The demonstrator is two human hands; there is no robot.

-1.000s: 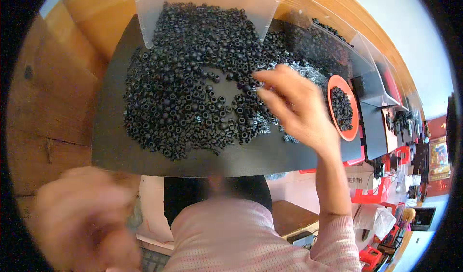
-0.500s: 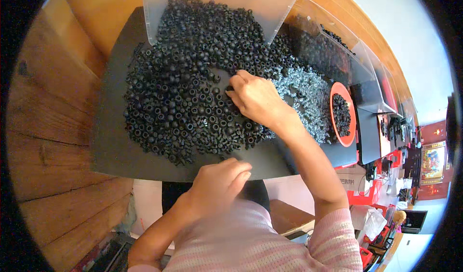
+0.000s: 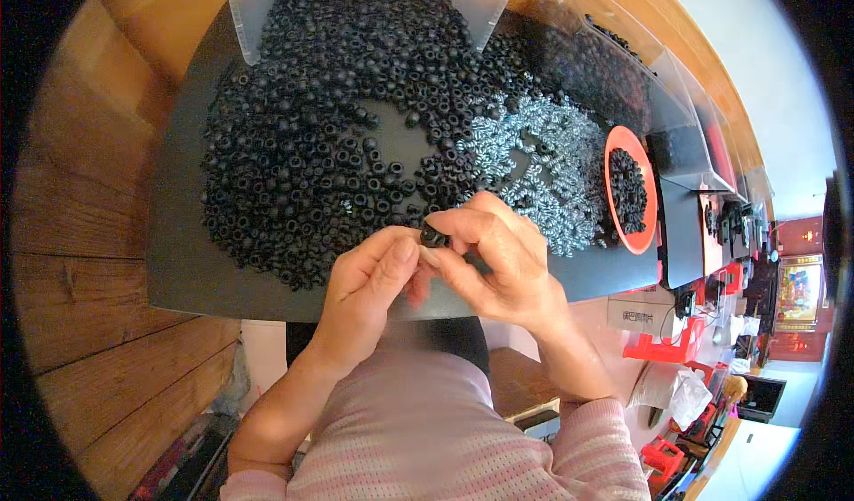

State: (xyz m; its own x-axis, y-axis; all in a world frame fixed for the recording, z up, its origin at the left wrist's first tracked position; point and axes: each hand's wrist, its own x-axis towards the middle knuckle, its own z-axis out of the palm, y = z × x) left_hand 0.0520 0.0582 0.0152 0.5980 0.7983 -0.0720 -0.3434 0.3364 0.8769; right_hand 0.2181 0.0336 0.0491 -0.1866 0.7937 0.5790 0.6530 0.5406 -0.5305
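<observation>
One black piece (image 3: pixel 434 235) in pinch of one right hand (image 3: pixel 505 259); one left hand (image 3: pixel 365 279), hold unclear.

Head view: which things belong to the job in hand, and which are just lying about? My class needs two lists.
Likely part of the job:
black piece held in the hands
loose black pieces
silvery pieces
orange bowl
clear bin

Probably just lying about:
carton
white bag
red stool
</observation>
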